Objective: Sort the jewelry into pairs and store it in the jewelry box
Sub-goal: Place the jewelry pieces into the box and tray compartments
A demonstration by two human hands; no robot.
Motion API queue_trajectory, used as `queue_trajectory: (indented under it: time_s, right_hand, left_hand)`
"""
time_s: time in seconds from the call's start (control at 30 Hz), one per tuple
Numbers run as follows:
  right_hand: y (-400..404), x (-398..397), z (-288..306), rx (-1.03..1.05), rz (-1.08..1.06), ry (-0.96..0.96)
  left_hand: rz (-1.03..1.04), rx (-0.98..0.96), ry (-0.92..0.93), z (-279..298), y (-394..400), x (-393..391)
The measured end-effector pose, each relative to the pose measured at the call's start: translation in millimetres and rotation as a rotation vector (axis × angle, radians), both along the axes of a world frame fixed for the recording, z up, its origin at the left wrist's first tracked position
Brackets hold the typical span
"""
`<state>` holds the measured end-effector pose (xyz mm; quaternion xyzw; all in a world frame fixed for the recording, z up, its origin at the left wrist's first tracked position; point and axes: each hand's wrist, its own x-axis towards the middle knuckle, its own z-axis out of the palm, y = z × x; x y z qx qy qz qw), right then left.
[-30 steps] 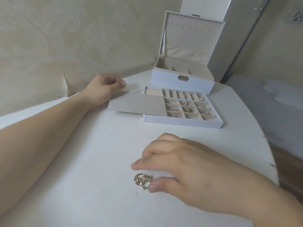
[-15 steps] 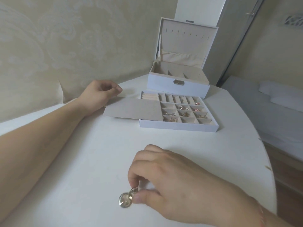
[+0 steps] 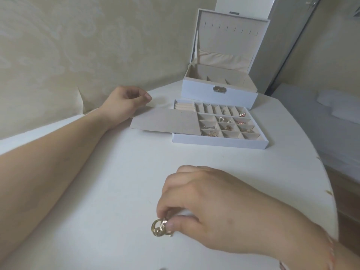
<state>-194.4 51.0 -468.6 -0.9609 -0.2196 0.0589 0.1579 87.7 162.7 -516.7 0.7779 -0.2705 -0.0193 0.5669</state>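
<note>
My right hand (image 3: 210, 207) pinches a pair of gold hoop earrings (image 3: 158, 228) between thumb and forefinger, low over the white table (image 3: 116, 172) near its front edge. My left hand (image 3: 124, 103) rests at the back left with fingers loosely curled, touching the corner of a beige flap (image 3: 165, 121) that lies over the left part of the white divided tray (image 3: 220, 142). Several tray compartments hold small gold and pink jewelry pieces (image 3: 226, 121). Behind the tray stands the open white jewelry box (image 3: 218, 90) with its lid up.
A patterned beige wall runs along the back left. The table's curved edge (image 3: 329, 191) falls away at the right, with a bed and wooden floor beyond. A grey cabinet (image 3: 282, 45) stands behind the box.
My right hand closed thumb and forefinger on the earrings and drew them nearer to me. The left hand stayed by the flap.
</note>
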Motion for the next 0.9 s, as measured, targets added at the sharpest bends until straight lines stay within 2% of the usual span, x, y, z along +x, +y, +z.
queue_trajectory:
  time_s: [0.57,0.73,0.9]
  right_hand:
    - [3.0,5.8,-10.1,-0.058,0.104,-0.009]
    - [1.1,5.7,-11.6,-0.013,0.101,0.013]
    - [-2.5,3.6,-15.6,0.012,0.124,-0.052]
  left_hand:
    - [0.004,0.018,-0.006,1.6,-0.5,-0.5]
    - [0.001,0.02,-0.01,0.5,0.6,1.3]
    - [-0.006,0.016,-0.004,-0.2,1.0,1.9]
